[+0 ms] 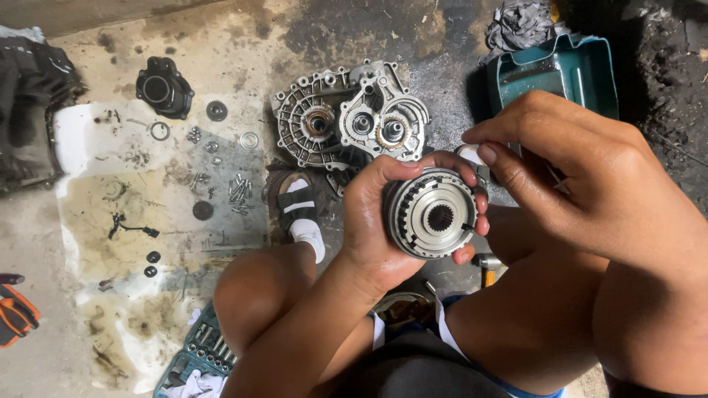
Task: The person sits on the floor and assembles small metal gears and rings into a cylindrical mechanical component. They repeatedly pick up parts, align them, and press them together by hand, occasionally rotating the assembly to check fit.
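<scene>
- We are gripping the gear hub [434, 215] in our left hand [376, 221]; oily metal could be slipping.
- Our right hand [582, 177], pinching its rim, risks nipped fingers.
- Dropped, it could be striking the floor [243, 44] below.

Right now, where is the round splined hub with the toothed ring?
In the head view, the splined hub sits right of centre, cupped in the left hand, with the right hand touching its upper right edge, just below the aluminium gearbox housing on the floor.

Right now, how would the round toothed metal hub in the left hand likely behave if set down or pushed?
The round toothed metal hub looks solid steel, so probably stiff and heavy for its size. Its circular rim suggests rolling if stood on edge. The oily floor hints it may be slippery in the left hand.
</scene>
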Demonstrator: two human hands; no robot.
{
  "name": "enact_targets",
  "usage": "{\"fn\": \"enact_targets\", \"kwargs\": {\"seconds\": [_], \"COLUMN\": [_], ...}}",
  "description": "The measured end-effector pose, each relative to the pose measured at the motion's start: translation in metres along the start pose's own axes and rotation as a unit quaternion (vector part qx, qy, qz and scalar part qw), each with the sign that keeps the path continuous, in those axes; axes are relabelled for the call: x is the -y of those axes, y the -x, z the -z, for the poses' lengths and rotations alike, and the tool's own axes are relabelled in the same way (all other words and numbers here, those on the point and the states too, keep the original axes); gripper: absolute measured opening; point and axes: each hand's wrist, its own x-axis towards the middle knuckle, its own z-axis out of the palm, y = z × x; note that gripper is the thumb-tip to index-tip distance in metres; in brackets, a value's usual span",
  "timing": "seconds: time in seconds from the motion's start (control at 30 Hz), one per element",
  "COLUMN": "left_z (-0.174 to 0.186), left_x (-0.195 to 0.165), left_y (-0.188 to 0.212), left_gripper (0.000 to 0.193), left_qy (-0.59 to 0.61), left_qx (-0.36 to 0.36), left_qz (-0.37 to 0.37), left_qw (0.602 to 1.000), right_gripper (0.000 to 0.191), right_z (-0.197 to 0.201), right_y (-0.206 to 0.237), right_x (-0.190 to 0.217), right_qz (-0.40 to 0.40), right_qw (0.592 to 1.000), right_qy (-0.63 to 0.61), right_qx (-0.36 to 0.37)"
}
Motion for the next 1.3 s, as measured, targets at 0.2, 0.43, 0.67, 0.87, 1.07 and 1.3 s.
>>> {"fn": "enact_targets", "kwargs": {"seconds": [0.2,0.43,0.67,0.87,1.07,1.3], "left_z": [-0.001,0.002,0.009,0.011,0.012,0.014], "left_x": [0.006,0.009,0.012,0.007,0.006,0.011], "left_y": [-0.004,-0.019,-0.030,-0.034,-0.041,-0.052], "left_gripper": [0.042,0.039,0.036,0.032,0.034,0.034], "left_qy": [-0.006,-0.049,-0.039,-0.038,-0.073,-0.075], "left_qx": [-0.035,-0.092,-0.080,-0.100,-0.039,-0.053], "left_qz": [-0.059,-0.124,-0.142,-0.140,-0.148,-0.128], "left_qw": [0.998,0.987,0.986,0.984,0.985,0.988], "right_gripper": [0.013,0.060,0.088,0.090,0.093,0.085], "right_z": [-0.001,-0.003,-0.020,-0.024,-0.018,-0.023], "right_y": [0.001,0.006,0.007,0.006,0.002,-0.001], "right_x": [-0.001,-0.003,-0.011,-0.018,-0.025,-0.031], "right_qz": [-0.022,0.005,0.001,-0.005,-0.009,0.012], "right_qw": [1.000,1.000,0.994,0.996,0.999,0.997], "right_qy": [0.014,0.016,0.101,0.074,0.028,0.071], "right_qx": [0.003,0.020,0.044,0.040,0.040,0.006]}}
